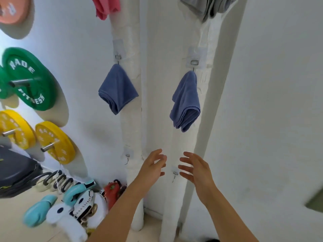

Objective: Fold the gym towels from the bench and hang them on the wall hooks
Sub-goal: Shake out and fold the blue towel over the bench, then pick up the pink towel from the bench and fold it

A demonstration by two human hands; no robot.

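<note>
Two folded blue towels hang from wall hooks on white wrapped pipes: one on the left pipe [118,89], one on the right pipe [186,102]. Higher up hang a pink towel [105,6] and a grey towel [206,7], both cut off by the top edge. Two bare hooks sit lower down, the left hook [127,157] and the right hook [174,174]. My left hand [152,165] and my right hand [195,169] are raised below the right blue towel, fingers spread, holding nothing. The bench is out of view.
Green [28,79] and yellow [54,142] weight plates hang on pegs on the left wall. Boxing gloves [76,191] and other gear lie on the floor by the pipes. A dark padded item [15,172] sits at the left edge.
</note>
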